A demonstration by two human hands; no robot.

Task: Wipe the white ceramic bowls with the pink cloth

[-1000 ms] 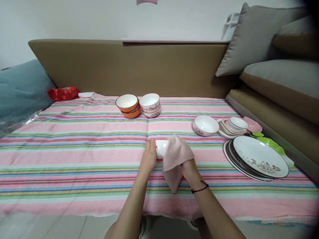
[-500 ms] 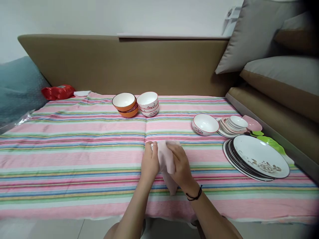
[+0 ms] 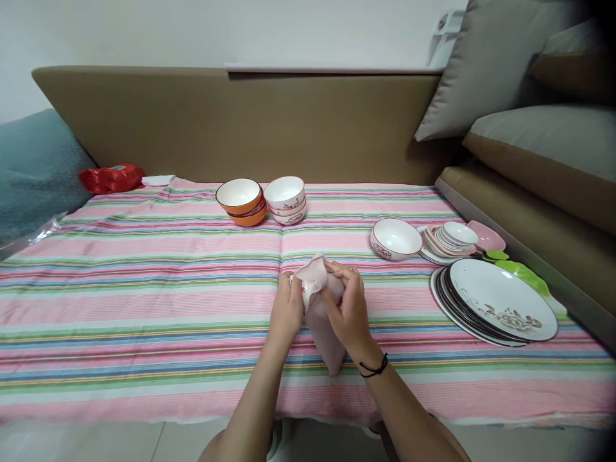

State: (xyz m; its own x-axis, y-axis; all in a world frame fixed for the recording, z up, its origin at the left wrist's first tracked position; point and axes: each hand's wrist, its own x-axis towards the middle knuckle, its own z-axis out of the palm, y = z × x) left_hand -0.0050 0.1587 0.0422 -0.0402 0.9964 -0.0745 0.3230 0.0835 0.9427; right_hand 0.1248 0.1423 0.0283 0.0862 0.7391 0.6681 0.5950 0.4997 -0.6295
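My left hand [image 3: 287, 307] is closed on a white bowl [image 3: 307, 295] with red and dark markings, held above the striped cloth. Most of the bowl is hidden behind my fingers and a pale pink cloth [image 3: 327, 333]. My right hand [image 3: 347, 308], with a black cord on its wrist, grips that pink cloth against the bowl's right side. One end of the cloth hangs down below both hands. Beyond my right hand, a white bowl with a red rim [image 3: 396, 240] stands upright on the striped cloth.
Orange bowls [image 3: 248, 218] and white bowls [image 3: 291, 215] are stacked toward the back. At the right lie a stack of large plates [image 3: 500, 301], small dishes [image 3: 455, 237] and a green leaf-shaped dish [image 3: 524, 276]. A red package [image 3: 111, 178] rests at the far left; cushions [image 3: 543, 141] rise at right.
My right hand has shifted and its fingers have spread a little around the bowl. The pink cloth is now folded up over the bowl's top, and more of the bowl's marked side shows.
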